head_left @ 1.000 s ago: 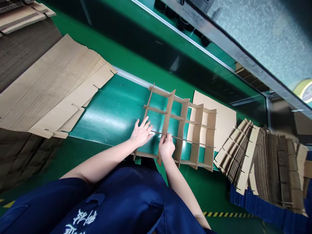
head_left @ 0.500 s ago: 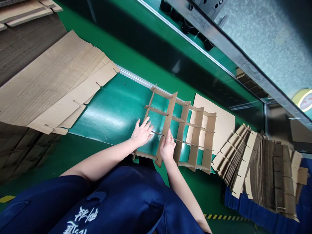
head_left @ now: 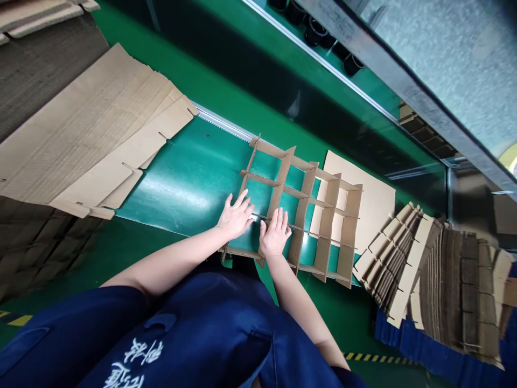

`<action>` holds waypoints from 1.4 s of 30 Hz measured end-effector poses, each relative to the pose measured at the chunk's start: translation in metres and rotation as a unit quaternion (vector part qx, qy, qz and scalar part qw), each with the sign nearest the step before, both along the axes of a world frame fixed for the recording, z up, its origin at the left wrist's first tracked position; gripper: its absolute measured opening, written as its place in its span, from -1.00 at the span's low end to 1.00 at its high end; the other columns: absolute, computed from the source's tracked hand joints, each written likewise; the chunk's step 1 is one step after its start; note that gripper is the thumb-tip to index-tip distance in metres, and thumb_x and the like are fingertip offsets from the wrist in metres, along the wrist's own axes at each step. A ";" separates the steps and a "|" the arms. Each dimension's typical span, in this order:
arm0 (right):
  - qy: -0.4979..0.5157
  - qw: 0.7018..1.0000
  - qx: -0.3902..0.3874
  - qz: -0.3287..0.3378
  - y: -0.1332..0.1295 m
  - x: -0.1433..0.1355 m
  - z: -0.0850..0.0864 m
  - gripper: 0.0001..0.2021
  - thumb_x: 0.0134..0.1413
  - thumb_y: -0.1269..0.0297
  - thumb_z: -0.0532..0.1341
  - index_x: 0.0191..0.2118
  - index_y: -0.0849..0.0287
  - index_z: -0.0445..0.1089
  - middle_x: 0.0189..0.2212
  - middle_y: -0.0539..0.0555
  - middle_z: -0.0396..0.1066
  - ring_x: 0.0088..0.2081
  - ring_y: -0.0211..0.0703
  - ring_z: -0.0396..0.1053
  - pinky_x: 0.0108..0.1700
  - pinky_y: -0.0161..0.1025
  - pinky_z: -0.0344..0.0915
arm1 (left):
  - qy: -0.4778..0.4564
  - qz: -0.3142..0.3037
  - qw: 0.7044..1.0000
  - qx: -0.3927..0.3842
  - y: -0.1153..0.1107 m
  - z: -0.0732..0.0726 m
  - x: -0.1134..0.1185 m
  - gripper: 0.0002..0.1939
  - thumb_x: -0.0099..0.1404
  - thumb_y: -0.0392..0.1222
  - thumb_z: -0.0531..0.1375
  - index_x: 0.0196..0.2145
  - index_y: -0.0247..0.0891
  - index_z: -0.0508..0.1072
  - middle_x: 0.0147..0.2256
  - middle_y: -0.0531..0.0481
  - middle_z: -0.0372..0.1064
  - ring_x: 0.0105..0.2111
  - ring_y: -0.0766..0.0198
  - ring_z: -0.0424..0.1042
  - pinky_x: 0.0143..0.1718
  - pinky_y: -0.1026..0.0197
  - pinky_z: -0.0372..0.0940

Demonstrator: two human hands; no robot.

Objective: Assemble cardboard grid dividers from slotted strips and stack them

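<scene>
A cardboard divider grid of interlocking slotted strips stands on the green work surface in front of me. My left hand lies over its left end strip with the fingers spread, covering part of that strip. Across the second cross strip rests my right hand, palm down, its fingers stretched out and pointing away from me. The strip's middle is hidden beneath that hand. Neither hand is wrapped around anything.
A flat cardboard sheet lies partly under the grid's right end. Slotted strips are stacked at the right. Large cardboard sheets are piled at the left. A metal shelf edge crosses the upper right.
My right hand has opened from its grip on the second cross strip and now lies flat over it. The left hand has hardly moved. The view has shifted slightly.
</scene>
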State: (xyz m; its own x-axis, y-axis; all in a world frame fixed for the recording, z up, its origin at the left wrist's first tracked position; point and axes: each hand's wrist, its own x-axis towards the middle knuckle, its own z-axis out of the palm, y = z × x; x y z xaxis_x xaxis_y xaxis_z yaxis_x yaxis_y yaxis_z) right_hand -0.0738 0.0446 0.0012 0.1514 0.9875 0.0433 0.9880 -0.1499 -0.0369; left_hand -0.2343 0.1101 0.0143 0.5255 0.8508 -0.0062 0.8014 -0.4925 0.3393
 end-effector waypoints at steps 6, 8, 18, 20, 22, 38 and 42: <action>0.003 1.000 0.021 0.014 0.036 0.005 0.026 -0.35 0.33 -0.02 -0.23 0.36 0.32 -0.14 0.35 0.30 -0.15 0.37 0.05 -0.31 0.13 0.15 0.06 | -0.009 0.004 1.000 0.018 0.000 -0.002 0.002 -0.53 0.35 -0.05 0.01 0.14 -0.28 0.34 0.20 -0.27 0.19 0.35 -0.03 -0.28 0.25 -0.33 -0.17; 0.007 0.998 0.052 0.020 0.066 0.008 0.032 -0.33 0.33 -0.01 -0.22 0.38 0.35 -0.24 0.36 0.32 -0.20 0.38 0.03 -0.38 0.17 0.14 0.02 | -0.009 0.005 1.000 0.023 0.000 -0.002 0.002 -0.54 0.34 -0.06 0.02 0.13 -0.27 0.34 0.19 -0.27 0.20 0.35 -0.03 -0.26 0.25 -0.32 -0.15; 0.005 0.999 -0.021 0.044 0.140 0.027 0.023 -0.34 0.31 -0.03 -0.21 0.38 0.27 -0.20 0.34 0.28 -0.13 0.36 0.00 -0.26 0.25 0.19 -0.09 | 0.002 0.005 1.000 0.020 0.001 -0.001 0.004 -0.54 0.33 -0.05 0.05 0.13 -0.25 0.34 0.19 -0.25 0.20 0.35 -0.02 -0.25 0.22 -0.31 -0.08; 0.000 0.999 0.018 0.043 0.152 0.031 0.028 -0.34 0.32 -0.02 -0.23 0.38 0.28 -0.25 0.35 0.28 -0.16 0.37 0.00 -0.31 0.25 0.19 -0.08 | 0.003 0.004 1.000 0.022 0.000 -0.002 0.005 -0.55 0.33 -0.06 0.05 0.12 -0.24 0.34 0.19 -0.25 0.21 0.35 0.00 -0.25 0.22 -0.30 -0.08; -0.007 0.998 0.042 0.042 0.169 0.033 0.029 -0.32 0.31 -0.03 -0.25 0.39 0.31 -0.29 0.37 0.30 -0.25 0.38 0.01 -0.36 0.25 0.19 -0.09 | 0.005 0.004 1.000 0.024 0.000 -0.003 0.005 -0.56 0.34 -0.06 0.05 0.11 -0.23 0.35 0.18 -0.24 0.22 0.35 0.01 -0.25 0.22 -0.29 -0.07; -0.006 0.992 -0.039 0.123 0.121 0.025 0.014 -0.34 0.31 -0.01 -0.15 0.38 0.26 -0.20 0.37 0.25 -0.20 0.38 -0.01 -0.38 0.29 0.18 -0.22 | -0.006 0.012 0.999 0.035 -0.001 -0.003 0.004 -0.55 0.30 -0.08 0.09 0.12 -0.19 0.36 0.19 -0.22 0.22 0.35 0.00 -0.21 0.24 -0.28 -0.08; 0.034 0.989 -0.040 0.138 0.112 0.029 0.020 -0.37 0.32 0.00 -0.14 0.38 0.23 -0.17 0.36 0.24 -0.18 0.38 -0.03 -0.32 0.29 0.12 -0.18 | -0.001 0.004 0.998 0.063 -0.004 -0.003 0.002 -0.50 0.30 -0.06 0.09 0.17 -0.17 0.30 0.26 -0.20 0.08 0.35 -0.01 -0.20 0.24 -0.25 -0.05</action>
State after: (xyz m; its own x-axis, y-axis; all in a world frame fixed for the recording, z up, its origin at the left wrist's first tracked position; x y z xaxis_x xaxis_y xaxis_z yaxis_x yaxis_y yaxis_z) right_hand -0.0448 0.1563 0.0210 -0.1238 0.9916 -0.0373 0.9874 0.1193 -0.1037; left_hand -0.2326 0.1063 0.0110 0.5185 0.8490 0.1021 0.8053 -0.5250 0.2756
